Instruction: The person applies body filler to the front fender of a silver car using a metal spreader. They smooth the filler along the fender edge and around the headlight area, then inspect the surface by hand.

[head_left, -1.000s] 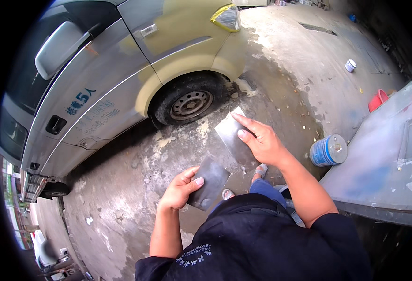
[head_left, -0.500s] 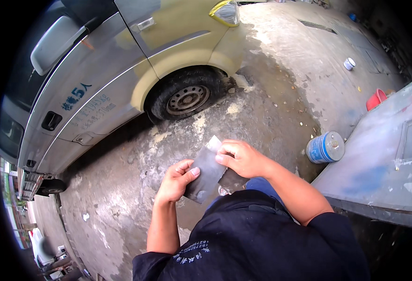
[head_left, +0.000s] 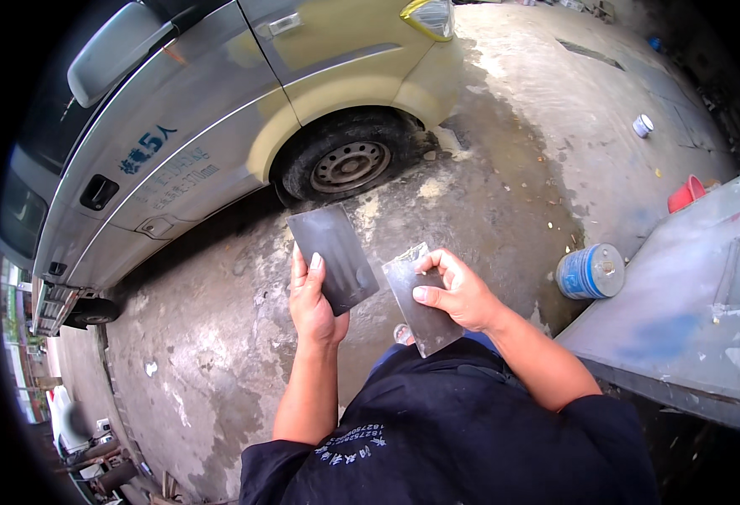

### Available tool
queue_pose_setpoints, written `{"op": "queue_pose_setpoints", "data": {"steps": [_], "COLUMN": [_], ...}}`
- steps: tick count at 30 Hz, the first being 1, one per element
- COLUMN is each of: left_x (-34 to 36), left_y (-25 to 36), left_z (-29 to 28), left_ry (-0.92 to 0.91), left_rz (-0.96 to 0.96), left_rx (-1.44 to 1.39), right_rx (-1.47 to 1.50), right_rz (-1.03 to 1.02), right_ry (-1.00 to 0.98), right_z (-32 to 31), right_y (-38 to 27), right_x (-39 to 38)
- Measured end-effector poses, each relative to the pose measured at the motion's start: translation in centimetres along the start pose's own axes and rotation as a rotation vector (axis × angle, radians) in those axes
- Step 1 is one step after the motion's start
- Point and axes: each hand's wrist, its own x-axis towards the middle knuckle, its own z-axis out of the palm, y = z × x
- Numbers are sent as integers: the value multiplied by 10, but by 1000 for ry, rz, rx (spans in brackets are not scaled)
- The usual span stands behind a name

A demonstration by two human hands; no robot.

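My left hand [head_left: 312, 290] grips a dark grey rectangular putty spreader [head_left: 335, 257], thumb on its face and fingers behind. Scratches and pale smears mark that flat blade. A second, similar putty spreader [head_left: 425, 316] is pinched between the thumb and fingers of my right hand [head_left: 458, 290]. Pale residue sits along its top edge. The two blades are held apart in front of my body, both tilted, above the concrete floor. Beyond them stands a silver van [head_left: 202, 109] with yellowish patches around its front wheel arch [head_left: 282, 135].
The van's front wheel [head_left: 349, 164] is ahead of my hands. At right are a blue and white bucket [head_left: 590, 271] and a large pale panel [head_left: 681, 303]. A red container [head_left: 686, 194] and a small white can [head_left: 643, 126] lie farther off. Wet patches mark the concrete floor [head_left: 210, 362].
The two spreaders, overlapped before, have come apart. My left hand has lifted its blade up and away, while my right hand has moved slightly right and down with the other.
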Motion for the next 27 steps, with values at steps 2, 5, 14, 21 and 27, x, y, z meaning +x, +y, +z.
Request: {"op": "queue_pose_setpoints", "data": {"steps": [2,5,14,21,27], "left_x": [0,1,-11,-12,-10], "left_y": [-2,-8,-18,-17,-24], "left_z": [9,17,39,49,56], "left_ry": [-18,-103,-45,-70,-146], "left_rz": [85,181,497,577,553], "left_rx": [-59,-98,135,96,-29], "right_rx": [151,164,193,197,233], "right_rz": [9,36,104,60,47], "right_ry": [-62,-95,-120,-80,-36], "right_z": [17,31,40,42,35], "right_y": [-17,-12,-24,-31,-45], "right_x": [-4,-7,-7,-10,-2]}}
